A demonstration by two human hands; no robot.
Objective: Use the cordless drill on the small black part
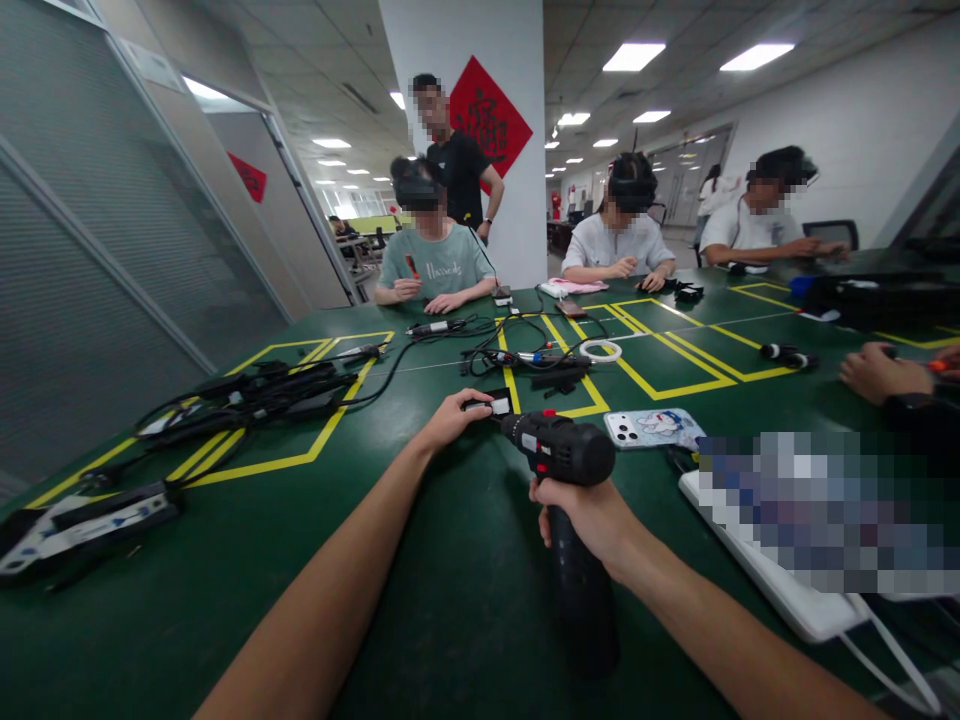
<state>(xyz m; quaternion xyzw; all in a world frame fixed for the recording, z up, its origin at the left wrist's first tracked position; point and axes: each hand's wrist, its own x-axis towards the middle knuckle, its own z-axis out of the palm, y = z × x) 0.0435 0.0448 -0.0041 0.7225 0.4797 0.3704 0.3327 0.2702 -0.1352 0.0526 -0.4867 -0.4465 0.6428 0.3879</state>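
Black-and-red pistol-shaped cordless drill [566, 448] is occupying mid-view over the dark-green, yellow-taped bench [450, 600], its nose pointing toward ten o'clock. The right hand's [583, 510] grip is clasping its handle. At the drill's ten o'clock, the left hand [454, 420] is pinching a small black-and-white piece [500, 406]; toward three o'clock, a pale cartoon-backed smartphone [660, 429] is lying flat.

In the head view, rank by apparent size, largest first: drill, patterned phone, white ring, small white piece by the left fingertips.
1. Drill
2. Patterned phone
3. White ring
4. Small white piece
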